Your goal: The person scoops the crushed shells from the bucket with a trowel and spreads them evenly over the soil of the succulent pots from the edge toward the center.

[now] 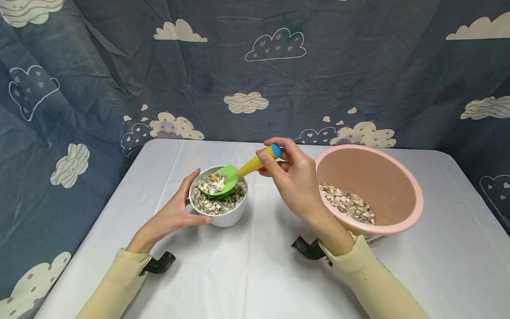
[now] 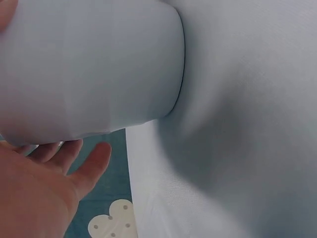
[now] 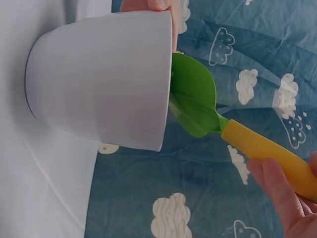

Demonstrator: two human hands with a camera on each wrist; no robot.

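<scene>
A white flowerpot [image 1: 230, 218] stands upright on the table, filled with small pale stone chips [image 1: 207, 202]. Green leaves [image 1: 224, 197] show among the chips, partly covered by the trowel blade. My left hand [image 1: 175, 218] holds the pot from the left, thumb at its near side and fingers round the far side. With thumb and fingers, my right hand [image 1: 292, 179] pinches the yellow handle of a small trowel [image 3: 265, 152]. Its handle has a blue end. The green blade, tilted down to the left over the pot's mouth, carries chips at its tip.
A large pink tub [image 1: 392, 186] is to the right, beside my right forearm, with more stone chips [image 1: 350, 206] inside. White cloth [image 1: 255, 274] covers the table. A dark blue cloud-patterned curtain [image 1: 223, 66] hangs behind and along the left side.
</scene>
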